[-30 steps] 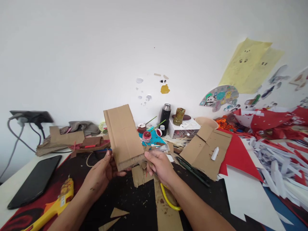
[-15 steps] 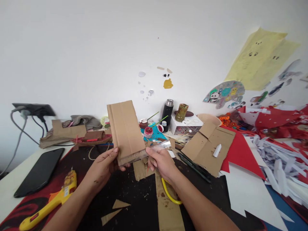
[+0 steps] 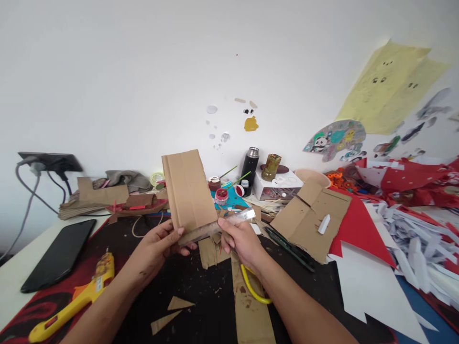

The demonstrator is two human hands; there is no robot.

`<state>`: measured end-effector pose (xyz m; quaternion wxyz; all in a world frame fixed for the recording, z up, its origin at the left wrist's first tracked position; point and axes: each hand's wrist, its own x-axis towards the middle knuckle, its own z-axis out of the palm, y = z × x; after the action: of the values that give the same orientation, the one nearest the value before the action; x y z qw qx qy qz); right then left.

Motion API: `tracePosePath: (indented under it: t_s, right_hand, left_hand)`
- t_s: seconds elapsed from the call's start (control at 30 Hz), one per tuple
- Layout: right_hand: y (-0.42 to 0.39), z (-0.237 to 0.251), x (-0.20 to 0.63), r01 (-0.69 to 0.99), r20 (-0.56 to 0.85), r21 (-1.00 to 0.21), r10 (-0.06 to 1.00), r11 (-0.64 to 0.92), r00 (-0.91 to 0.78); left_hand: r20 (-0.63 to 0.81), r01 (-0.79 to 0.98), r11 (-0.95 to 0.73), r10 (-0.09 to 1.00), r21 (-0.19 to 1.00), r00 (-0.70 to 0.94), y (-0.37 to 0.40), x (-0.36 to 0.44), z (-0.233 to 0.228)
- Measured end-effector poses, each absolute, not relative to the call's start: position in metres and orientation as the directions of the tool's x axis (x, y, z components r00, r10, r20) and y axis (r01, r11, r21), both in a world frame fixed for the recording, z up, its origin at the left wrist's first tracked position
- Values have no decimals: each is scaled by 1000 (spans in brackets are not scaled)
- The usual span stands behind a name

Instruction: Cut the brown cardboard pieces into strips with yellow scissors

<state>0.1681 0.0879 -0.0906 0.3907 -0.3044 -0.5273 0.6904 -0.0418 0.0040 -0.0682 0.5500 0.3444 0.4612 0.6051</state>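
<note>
A tan rectangular cardboard piece (image 3: 190, 191) is held upright and slightly tilted above the desk. My left hand (image 3: 163, 243) is closed on its lower left corner, thumb in front and fingers behind. Across the lower edge of the cardboard lies a shiny ruler (image 3: 242, 217), its left end close to my left thumb. My right hand (image 3: 240, 236) pinches the ruler near its middle, thumb on top, by the cardboard's lower right corner. Below my right wrist shows a yellow curved handle (image 3: 256, 289), partly hidden by my forearm.
A yellow glue gun (image 3: 79, 301) and a black phone (image 3: 59, 255) lie at left. Paint jars (image 3: 221, 196), a black flask (image 3: 250, 167) and a white box (image 3: 278, 187) stand at the back. Cardboard (image 3: 311, 217), white paper (image 3: 373, 286) and paper scraps (image 3: 418, 248) cover the right.
The cardboard has shifted slightly to the right. My left thumb has slid a little right and down, towards the ruler's end. The ruler and my right hand stay nearly in place.
</note>
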Motion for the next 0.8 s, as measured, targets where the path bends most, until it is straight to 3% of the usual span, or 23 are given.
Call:
tracePosePath:
  t_s: [0.3,0.63,0.8]
  right_hand:
    - [89,-93,169,-200,-29,-968,853,-155,-522]
    - [89,-94,168,-199,-32,-967,854,-158,-520]
    - [89,-97,167,-206,-41,-963,853,-171,-520]
  left_hand:
    - [-89,-279,40,982,960,-166,6,-42,-72]
    - [-136,-354,65,974,933,-179,5,-40,-67]
    - [-113,-309,55,978,950,-175,6,-42,-71]
